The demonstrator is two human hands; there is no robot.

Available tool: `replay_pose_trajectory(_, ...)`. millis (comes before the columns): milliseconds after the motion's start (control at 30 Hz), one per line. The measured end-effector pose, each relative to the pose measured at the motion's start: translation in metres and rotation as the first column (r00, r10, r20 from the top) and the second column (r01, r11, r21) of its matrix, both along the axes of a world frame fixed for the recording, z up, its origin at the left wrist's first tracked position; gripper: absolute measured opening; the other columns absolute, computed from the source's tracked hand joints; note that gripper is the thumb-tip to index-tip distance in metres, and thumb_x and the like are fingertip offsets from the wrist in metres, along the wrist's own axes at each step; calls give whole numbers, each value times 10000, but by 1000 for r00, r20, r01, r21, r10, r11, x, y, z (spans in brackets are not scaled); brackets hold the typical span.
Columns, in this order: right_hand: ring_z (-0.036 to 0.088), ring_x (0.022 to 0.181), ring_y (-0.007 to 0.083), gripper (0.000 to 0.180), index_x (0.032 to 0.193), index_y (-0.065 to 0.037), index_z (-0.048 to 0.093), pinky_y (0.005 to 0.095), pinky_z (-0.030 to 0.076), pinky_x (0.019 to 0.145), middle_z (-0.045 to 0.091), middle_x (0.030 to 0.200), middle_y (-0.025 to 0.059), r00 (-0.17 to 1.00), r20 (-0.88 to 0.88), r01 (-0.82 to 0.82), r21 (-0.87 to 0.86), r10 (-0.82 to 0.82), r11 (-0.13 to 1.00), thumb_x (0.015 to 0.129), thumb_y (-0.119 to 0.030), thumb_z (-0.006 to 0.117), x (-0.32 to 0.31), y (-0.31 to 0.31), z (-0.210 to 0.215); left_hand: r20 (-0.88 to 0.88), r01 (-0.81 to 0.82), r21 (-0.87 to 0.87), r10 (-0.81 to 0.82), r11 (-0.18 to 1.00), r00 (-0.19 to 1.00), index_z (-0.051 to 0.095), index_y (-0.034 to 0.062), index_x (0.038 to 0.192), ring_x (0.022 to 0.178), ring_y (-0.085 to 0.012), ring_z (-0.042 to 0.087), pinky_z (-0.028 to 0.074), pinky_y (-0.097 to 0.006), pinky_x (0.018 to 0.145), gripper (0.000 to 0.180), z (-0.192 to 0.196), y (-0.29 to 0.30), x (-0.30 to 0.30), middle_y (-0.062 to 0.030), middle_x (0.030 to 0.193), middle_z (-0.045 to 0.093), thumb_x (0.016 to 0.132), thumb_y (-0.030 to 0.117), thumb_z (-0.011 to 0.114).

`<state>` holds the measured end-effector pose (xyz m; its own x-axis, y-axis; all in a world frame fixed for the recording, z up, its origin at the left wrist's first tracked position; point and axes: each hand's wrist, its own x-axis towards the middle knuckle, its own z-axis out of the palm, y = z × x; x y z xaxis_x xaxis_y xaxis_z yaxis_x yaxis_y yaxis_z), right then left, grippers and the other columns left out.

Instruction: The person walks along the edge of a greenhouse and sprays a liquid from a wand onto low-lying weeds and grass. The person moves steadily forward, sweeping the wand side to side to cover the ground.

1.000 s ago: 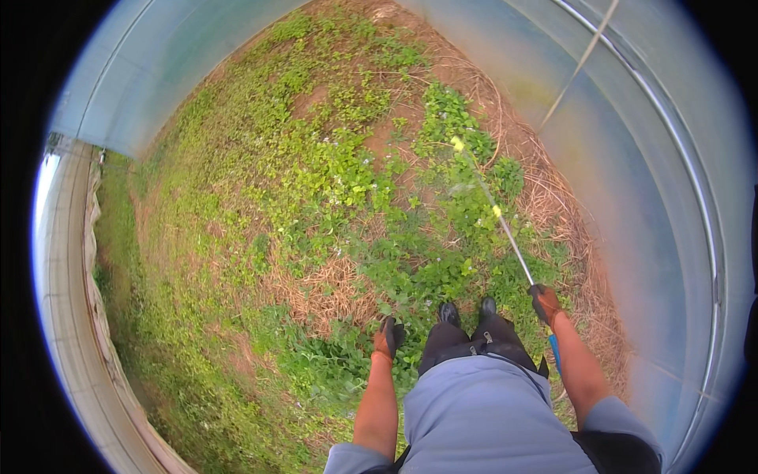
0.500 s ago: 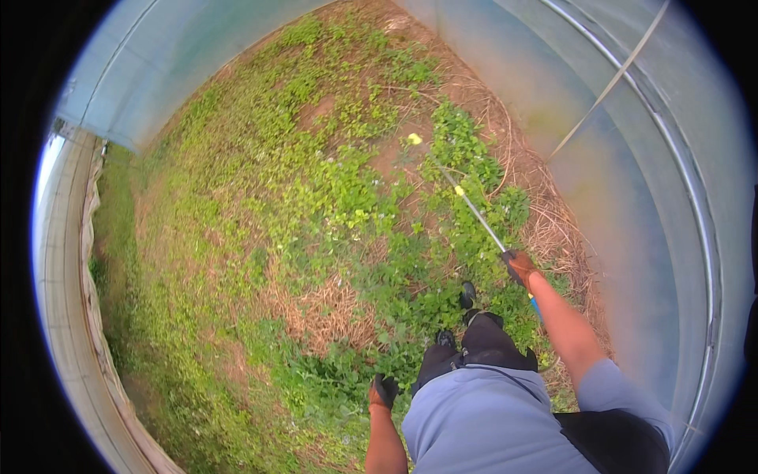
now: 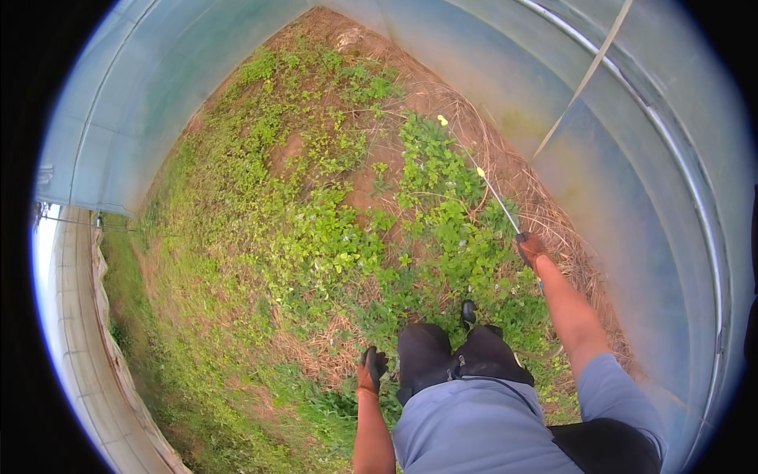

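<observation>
My right hand (image 3: 534, 249), in an orange and black glove, is closed around a long thin spray wand (image 3: 503, 207). The silver wand slants away to the far left, with a yellow piece partway along it and another at its far end. Its tip hangs over green leafy plants (image 3: 430, 158) beside the right wall; whether it touches them I cannot tell. A bit of blue shows behind my grip. My left hand (image 3: 372, 370), gloved alike, hangs beside my left thigh with its fingers loosely curled, thumb apart, and nothing visible in it.
Weeds (image 3: 316, 237) and patches of dry straw (image 3: 324, 347) cover the ground. A translucent plastic wall (image 3: 568, 103) with a metal pipe (image 3: 659, 118) curves along my right. Another plastic sheet (image 3: 189, 71) stands ahead, and a rolled sheet edge (image 3: 114, 332) runs along the left.
I have stepped forward, and the plants have slid lower in view. The wand's tip has swung right, nearer the right wall. My left hand has swung slightly forward.
</observation>
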<state>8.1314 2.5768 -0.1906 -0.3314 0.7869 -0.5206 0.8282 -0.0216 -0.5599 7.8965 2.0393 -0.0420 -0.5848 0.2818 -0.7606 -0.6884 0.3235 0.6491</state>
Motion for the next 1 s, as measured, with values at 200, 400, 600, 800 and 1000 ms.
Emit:
replay_pose_trajectory(200,591,707,346,349,994,-22,656,450,445,689,636,787,203,982,130,-112,-188,138,976,869,-320,523,47,-124,73,68,-69,-133,78,989,995,511,89,1170,829,-228,635,522,-327,675,415,-10,-26,-39,-124,999,635,889,391,553)
replay_pose_trajectory(400,551,590,235,347,1008,-17,655,393,411,545,605,690,116,928,125,371,-341,-350,863,878,-320,546,117,-217,115,135,273,-120,-257,954,957,507,85,1091,801,-270,624,517,-371,666,341,-82,-37,-76,-150,965,641,889,357,539)
replay_pose_trajectory(600,449,502,118,303,987,-52,658,309,345,464,524,610,17,897,44,396,-522,-439,756,870,-323,590,-9,-217,151,-663,760,-443,-745,475,79,501,61,1143,836,-233,633,526,-349,671,365,-104,9,-166,-119,944,644,827,174,645)
replay_pose_trajectory(800,438,485,116,299,969,-60,657,310,342,456,526,601,16,939,2,327,-304,-343,895,880,-336,585,-78,-220,158,180,173,38,-177,984,968,512,78,1190,838,-210,633,531,-328,705,412,-49,103,-252,-107,994,639,902,369,563)
replay_pose_trajectory(1000,375,368,89,246,965,-107,611,278,254,336,417,501,-28,840,-124,424,-457,-529,781,880,-337,584,-79,-222,96,247,175,13,-173,984,953,506,67,1210,836,-227,639,538,-339,695,483,-56,81,-286,-133,1011,646,879,408,588)
